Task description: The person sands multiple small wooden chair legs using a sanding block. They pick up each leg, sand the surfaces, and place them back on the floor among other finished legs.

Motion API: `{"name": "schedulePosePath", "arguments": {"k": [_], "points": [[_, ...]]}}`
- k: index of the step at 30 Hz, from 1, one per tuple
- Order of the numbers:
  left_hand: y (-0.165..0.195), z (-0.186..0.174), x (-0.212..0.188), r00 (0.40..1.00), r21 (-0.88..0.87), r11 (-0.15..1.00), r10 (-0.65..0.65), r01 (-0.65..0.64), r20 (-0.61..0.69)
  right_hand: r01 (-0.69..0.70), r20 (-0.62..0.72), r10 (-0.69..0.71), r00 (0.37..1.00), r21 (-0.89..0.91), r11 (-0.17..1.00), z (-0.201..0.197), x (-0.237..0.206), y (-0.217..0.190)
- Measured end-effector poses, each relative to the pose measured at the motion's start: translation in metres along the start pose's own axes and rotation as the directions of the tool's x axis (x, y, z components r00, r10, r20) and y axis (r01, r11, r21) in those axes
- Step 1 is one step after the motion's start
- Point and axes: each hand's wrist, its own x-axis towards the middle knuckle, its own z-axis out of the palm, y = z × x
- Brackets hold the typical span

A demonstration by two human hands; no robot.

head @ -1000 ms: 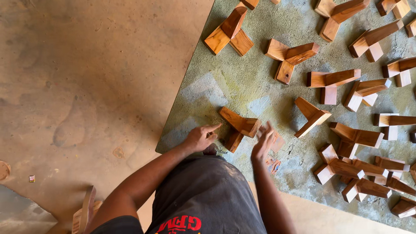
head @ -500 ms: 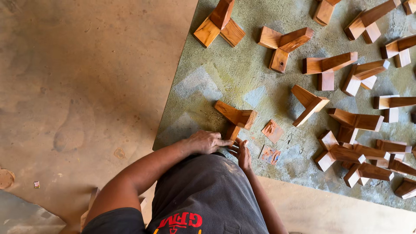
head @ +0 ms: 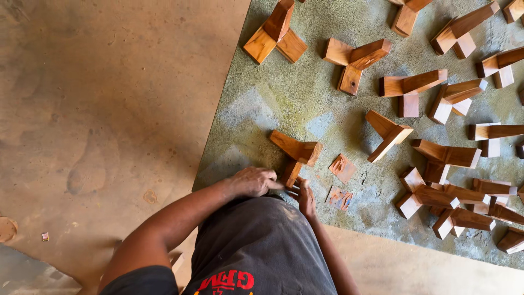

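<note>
Hands | my left hand (head: 254, 181) and right hand (head: 305, 198) rested unclenched against wooden joint piece (head: 295, 155), lower centre | stiff, light, I judged; grip either arm.

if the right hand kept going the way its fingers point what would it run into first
The right hand points up and slightly left, so it would probably meet the wooden piece first, just past its fingertips. The left hand is at that piece's lower end too. Depth is hard to judge.

Reddish-brown wooden joint (head: 295, 154); mottled grey-green mat (head: 305, 104); tan floor (head: 98, 109); dark grey shorts (head: 262, 246).
</note>
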Motion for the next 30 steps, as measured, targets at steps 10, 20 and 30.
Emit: {"name": "schedulePosePath", "arguments": {"k": [10, 20, 30], "points": [[0.019, -0.034, -0.023, 0.9, -0.335, 0.929, -0.275, 0.159, -0.338, 0.088, -0.075, -0.3, 0.951, -0.865, 0.494, 0.037, 0.0, -0.013], [0.019, -0.036, -0.019, 0.868, -0.673, 0.74, -0.336, 0.003, -0.366, 0.171, -0.286, -0.575, 0.766, -0.773, 0.611, 0.013, -0.03, -0.085], [0.027, -0.046, 0.002, 0.877, -0.829, 0.491, -0.48, 0.266, -0.003, -0.048, -0.276, -0.246, 0.929, -0.749, 0.661, 0.035, -0.03, -0.152]]}}
